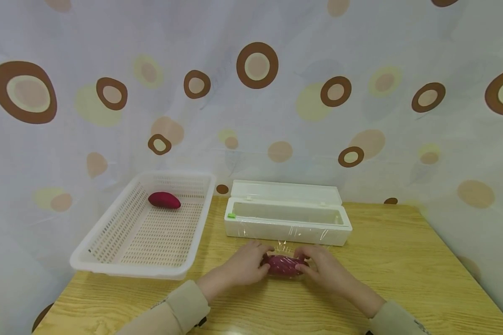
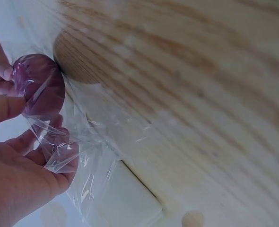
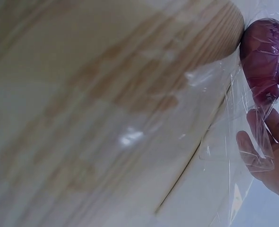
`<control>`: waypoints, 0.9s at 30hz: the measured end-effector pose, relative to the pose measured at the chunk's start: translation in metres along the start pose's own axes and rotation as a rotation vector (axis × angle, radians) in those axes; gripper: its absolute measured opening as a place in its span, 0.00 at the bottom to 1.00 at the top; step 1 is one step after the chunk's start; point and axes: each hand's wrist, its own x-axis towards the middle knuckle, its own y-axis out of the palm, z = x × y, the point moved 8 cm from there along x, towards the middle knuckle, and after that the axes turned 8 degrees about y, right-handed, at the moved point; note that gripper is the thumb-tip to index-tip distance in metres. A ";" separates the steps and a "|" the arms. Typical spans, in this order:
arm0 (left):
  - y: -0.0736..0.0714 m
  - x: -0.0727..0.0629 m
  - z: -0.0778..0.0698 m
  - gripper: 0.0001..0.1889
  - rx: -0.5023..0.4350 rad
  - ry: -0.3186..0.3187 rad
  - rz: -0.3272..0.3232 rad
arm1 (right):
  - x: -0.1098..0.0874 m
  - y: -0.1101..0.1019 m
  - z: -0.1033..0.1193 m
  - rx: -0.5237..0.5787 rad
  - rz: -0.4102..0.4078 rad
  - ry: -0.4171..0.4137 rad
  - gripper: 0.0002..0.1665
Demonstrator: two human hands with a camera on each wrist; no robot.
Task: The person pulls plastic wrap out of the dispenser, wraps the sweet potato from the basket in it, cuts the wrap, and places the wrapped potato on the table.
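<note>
A purple sweet potato (image 1: 284, 266), partly covered in clear cling film (image 1: 283, 246), lies on the table in front of the white dispenser box (image 1: 285, 233). My left hand (image 1: 245, 266) grips its left end, thumb in front and fingers behind. At the right end my right hand (image 1: 324, 268) holds it in the same way. In the left wrist view, crinkled film (image 2: 87, 161) drapes over the left fingers and stretches toward the box. The right wrist view shows wrinkled film tight over the sweet potato (image 3: 266, 56) and more film across the right fingers (image 3: 248, 144).
A white perforated basket (image 1: 197, 237) stands on the left with another sweet potato (image 1: 164, 200) inside. The dispenser's lid (image 1: 285, 191) is raised at the back, and a small green slider (image 1: 232, 215) sits on its left edge. A patterned curtain (image 1: 255, 121) hangs behind the wooden table (image 1: 402, 260).
</note>
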 end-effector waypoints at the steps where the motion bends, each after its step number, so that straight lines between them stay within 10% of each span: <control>1: 0.000 0.000 0.000 0.20 -0.008 0.000 -0.002 | 0.000 0.000 0.000 0.000 -0.004 -0.010 0.10; 27: -0.001 0.008 0.005 0.23 0.029 -0.025 -0.044 | 0.003 -0.002 -0.003 -0.139 -0.062 -0.038 0.18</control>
